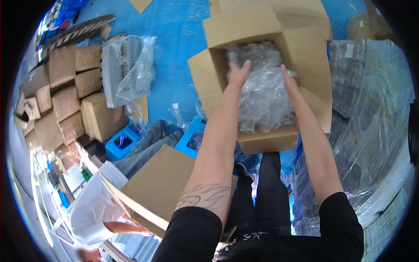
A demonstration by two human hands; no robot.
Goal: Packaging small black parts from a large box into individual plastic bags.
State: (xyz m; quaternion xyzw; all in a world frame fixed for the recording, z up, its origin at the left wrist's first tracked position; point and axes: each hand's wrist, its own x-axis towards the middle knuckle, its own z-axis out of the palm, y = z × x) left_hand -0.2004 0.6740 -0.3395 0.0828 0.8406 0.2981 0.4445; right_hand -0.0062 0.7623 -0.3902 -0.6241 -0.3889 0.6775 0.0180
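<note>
An open cardboard box (257,143) stands in front of me with its flaps folded outward. Inside it, and level with its near rim, lies a thick bundle of crumpled clear plastic packaging (266,102). My left hand (239,74) grips the bundle at its left side, thumb up. On the opposite side my right hand (290,81) holds it, thumb also up. Most of the fingers of both hands are hidden between the plastic and the box walls. What the plastic wraps, if anything, I cannot make out.
Plastic-wrapped stacks (366,100) stand close on the right. Piled cartons (65,102) and a plastic-covered stack (124,72) are at the left. Near me are blue bins (123,142), another cardboard box (159,179) and a person in a white top (94,207). The floor (172,56) is blue.
</note>
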